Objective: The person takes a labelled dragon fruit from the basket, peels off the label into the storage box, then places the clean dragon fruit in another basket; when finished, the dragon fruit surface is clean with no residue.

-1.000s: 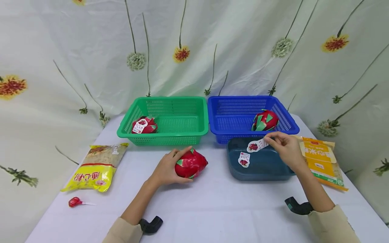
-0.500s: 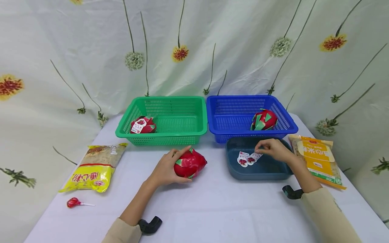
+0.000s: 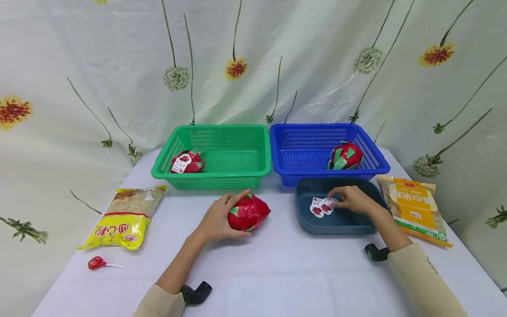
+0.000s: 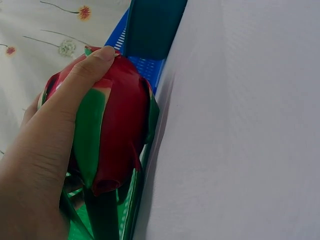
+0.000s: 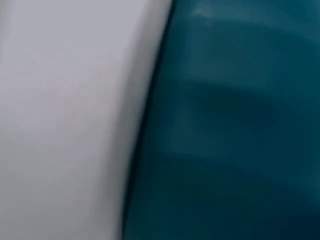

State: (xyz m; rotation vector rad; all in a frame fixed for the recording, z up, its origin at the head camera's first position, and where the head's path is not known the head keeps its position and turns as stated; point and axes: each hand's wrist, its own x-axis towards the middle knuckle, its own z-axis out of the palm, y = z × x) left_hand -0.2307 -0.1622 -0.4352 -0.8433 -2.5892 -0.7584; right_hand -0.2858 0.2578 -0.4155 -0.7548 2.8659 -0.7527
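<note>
My left hand (image 3: 220, 221) grips a red dragon fruit (image 3: 252, 213) with green scales, on the white tablecloth in front of the green basket. In the left wrist view the thumb of the left hand (image 4: 55, 115) lies along the near side of the dragon fruit (image 4: 122, 110). My right hand (image 3: 354, 200) reaches into the dark teal tray (image 3: 336, 230), its thumb and index finger at the edge of a dragon-fruit-printed label (image 3: 326, 206). Another such label (image 3: 316, 208) lies just left of it, partly overlapped. The right wrist view shows only the blurred tray (image 5: 225, 125) and cloth.
A labelled dragon fruit (image 3: 194, 163) sits in the green basket (image 3: 215, 181). The blue basket (image 3: 287, 169) holds an unlabelled-looking dragon fruit (image 3: 346, 156). A yellow food bag (image 3: 124, 218) and a lollipop (image 3: 99, 263) lie left; an orange food bag (image 3: 416, 207) lies right.
My right hand has lowered the label from above the tray to its floor, moving left against the other label. My left hand keeps its grip on the dragon fruit without moving.
</note>
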